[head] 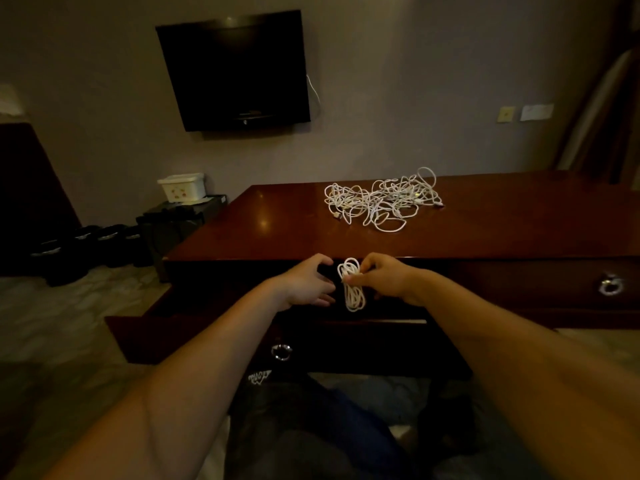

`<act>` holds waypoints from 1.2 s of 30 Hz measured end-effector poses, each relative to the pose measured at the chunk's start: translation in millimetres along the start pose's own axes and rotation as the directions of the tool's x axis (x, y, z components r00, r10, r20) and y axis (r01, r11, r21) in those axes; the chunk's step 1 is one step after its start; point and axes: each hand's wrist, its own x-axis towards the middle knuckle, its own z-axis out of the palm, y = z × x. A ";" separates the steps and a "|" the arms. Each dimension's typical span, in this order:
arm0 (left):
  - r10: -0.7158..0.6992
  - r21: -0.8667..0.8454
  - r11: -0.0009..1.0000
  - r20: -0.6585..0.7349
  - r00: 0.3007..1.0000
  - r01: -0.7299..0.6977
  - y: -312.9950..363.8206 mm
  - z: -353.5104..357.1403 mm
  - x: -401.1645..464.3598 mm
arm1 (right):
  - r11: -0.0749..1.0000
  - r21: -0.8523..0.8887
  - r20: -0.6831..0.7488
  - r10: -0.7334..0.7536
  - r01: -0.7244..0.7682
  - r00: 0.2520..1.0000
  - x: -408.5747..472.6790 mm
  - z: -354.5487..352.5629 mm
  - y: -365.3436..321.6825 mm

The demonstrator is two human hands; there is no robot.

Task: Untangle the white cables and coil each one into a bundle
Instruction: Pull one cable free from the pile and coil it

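Note:
A tangled heap of white cables [381, 200] lies on top of the dark wooden dresser [270, 230], toward its back. In front of the dresser's edge, over an open drawer [207, 336], my right hand [384, 278] pinches a coiled white cable bundle [353, 294] at its middle, and the loops hang down below my fingers. Just left of the bundle is my left hand [306, 284], its fingers loosely curved and holding nothing, with the fingertips close to the coil.
A black television [235, 71] hangs on the wall behind. Left of the dresser stands a low black unit with a white box [181, 187] on it. A second drawer with a ring handle [611, 285] is on the right. My legs are below the open drawer.

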 end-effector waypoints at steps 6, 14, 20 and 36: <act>-0.030 0.001 1.000 0.005 1.000 0.030 -11.6 19.8 17.6 | 0.986 0.032 -0.061 0.164 -0.163 0.985 20.7 10.6 19.1; 0.008 0.139 0.990 0.108 0.994 -0.024 14.9 56.4 48.3 | 0.941 -0.276 -0.122 0.168 -0.196 0.978 11.1 -29.6 31.5; 0.010 0.310 0.949 0.156 0.988 -0.059 24.7 88.3 63.3 | 0.803 -0.587 -0.079 0.071 -0.104 0.994 -4.5 -60.9 43.4; 0.369 0.532 0.799 -0.068 0.927 -0.279 53.9 57.8 57.1 | 0.840 -0.542 -0.335 -0.249 0.030 0.909 -7.7 -72.5 19.3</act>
